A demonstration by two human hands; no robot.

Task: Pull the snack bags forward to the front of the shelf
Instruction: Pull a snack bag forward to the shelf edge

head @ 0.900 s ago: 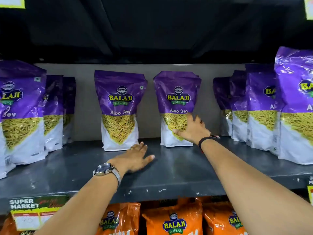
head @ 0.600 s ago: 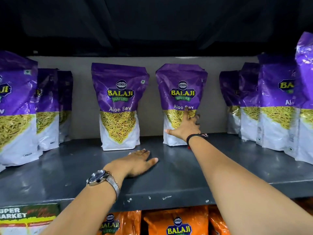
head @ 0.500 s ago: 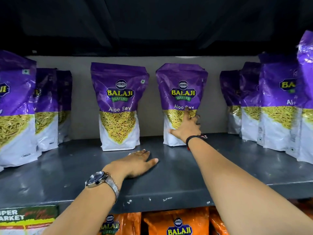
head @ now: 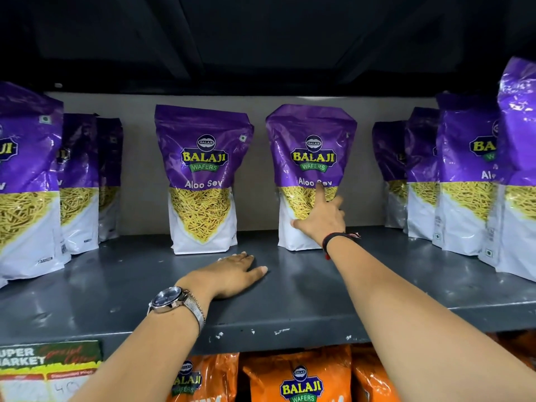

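Observation:
Two purple Balaji Aloo Sev bags stand upright at the back of the grey shelf (head: 290, 309): the left middle bag (head: 203, 175) and the right middle bag (head: 311, 152). My right hand (head: 320, 219) lies against the lower front of the right middle bag. Its fingers are spread, the index finger points up, and the outer fingers reach the bag's right edge. My left hand (head: 232, 275) rests palm down on the shelf in front of the left middle bag, apart from it and holding nothing.
Rows of the same purple bags stand further forward at the left (head: 26, 181) and right (head: 470, 175) ends of the shelf. Orange Balaji bags (head: 298, 378) fill the shelf below. A supermarket price label (head: 49, 364) hangs on the front edge at lower left.
My right hand slid up the front of the right middle bag and spread its fingers. The view shifted closer. Both middle bags stay at the back, and my left hand has not moved.

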